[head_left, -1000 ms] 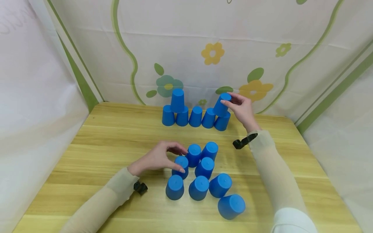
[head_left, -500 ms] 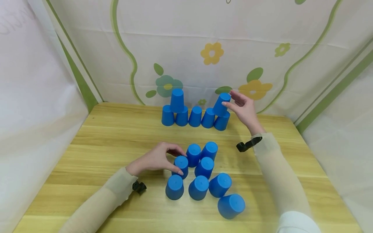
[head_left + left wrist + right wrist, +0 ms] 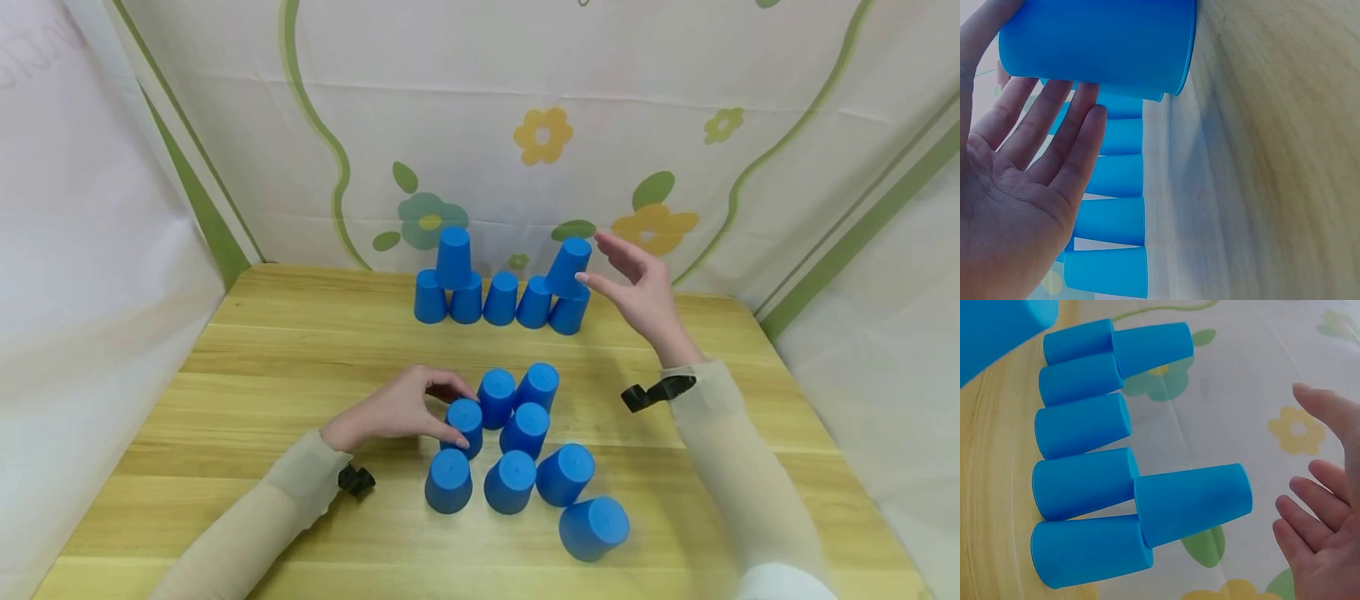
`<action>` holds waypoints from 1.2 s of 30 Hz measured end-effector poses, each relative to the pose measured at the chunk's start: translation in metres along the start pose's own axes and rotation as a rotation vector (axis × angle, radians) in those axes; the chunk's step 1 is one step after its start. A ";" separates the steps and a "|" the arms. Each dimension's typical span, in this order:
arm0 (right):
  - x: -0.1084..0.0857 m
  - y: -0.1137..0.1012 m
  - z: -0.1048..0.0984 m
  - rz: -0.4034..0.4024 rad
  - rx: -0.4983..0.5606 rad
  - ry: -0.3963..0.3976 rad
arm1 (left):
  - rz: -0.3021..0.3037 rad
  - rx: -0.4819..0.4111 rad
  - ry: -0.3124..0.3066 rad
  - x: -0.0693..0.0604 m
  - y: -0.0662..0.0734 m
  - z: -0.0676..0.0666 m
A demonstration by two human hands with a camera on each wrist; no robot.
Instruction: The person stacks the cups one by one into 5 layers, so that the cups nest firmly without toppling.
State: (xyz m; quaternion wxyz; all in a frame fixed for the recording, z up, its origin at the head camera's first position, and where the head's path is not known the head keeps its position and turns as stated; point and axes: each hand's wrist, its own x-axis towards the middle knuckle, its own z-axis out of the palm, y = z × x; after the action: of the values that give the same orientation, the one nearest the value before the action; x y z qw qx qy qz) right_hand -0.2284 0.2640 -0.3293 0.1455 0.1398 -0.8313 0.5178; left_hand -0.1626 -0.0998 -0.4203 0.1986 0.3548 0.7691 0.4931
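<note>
My left hand (image 3: 397,407) holds an upside-down blue cup (image 3: 466,418) in the near group, thumb on its near side and fingers at its far side. In the left wrist view the fingers (image 3: 1041,131) lie along that cup's wall. At the back, my right hand (image 3: 643,287) is beside the upper right cup (image 3: 568,268), fingers spread and holding nothing. The right wrist view shows a gap between this hand (image 3: 1325,531) and the upper cup (image 3: 1194,503). That cup straddles two cups of the back row; another upper cup (image 3: 453,258) straddles the row's left pair.
The back row's middle cup (image 3: 500,298) bears nothing. Several more upside-down blue cups (image 3: 510,482) stand close together around the left hand, with one cup (image 3: 594,528) nearest the front right. A printed curtain (image 3: 450,125) hangs behind the wooden table (image 3: 285,358).
The right hand has let go of the upper right cup and drawn away to the right, its fingers opening. The left hand has stayed almost still at its cup.
</note>
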 end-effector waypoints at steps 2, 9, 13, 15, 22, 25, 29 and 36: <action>-0.004 -0.002 -0.001 -0.015 0.003 -0.012 | -0.002 0.000 0.003 0.000 0.000 -0.001; -0.020 -0.006 0.000 -0.005 -0.044 -0.094 | -0.007 0.011 0.009 -0.001 -0.001 -0.002; -0.031 -0.007 0.003 0.002 -0.062 -0.145 | -0.008 0.011 0.011 -0.001 0.000 -0.001; -0.036 -0.006 0.004 0.004 -0.057 -0.176 | -0.007 0.008 0.011 -0.002 0.000 -0.001; -0.053 0.000 0.012 0.015 -0.040 -0.259 | 0.000 0.001 0.006 -0.002 0.001 -0.002; -0.060 0.005 0.015 0.025 -0.020 -0.288 | 0.001 0.002 0.008 -0.002 0.002 -0.001; -0.069 0.012 0.020 0.044 0.018 -0.340 | -0.005 -0.004 0.013 -0.002 0.003 -0.002; -0.084 0.021 0.031 0.071 0.033 -0.419 | -0.034 0.004 0.071 -0.004 0.009 -0.009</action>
State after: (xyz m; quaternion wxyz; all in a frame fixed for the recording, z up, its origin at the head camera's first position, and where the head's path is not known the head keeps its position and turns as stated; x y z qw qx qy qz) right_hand -0.1620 0.2519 -0.3919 -0.0509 0.2175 -0.8392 0.4958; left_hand -0.1626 -0.1059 -0.4084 0.1786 0.3243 0.7826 0.5005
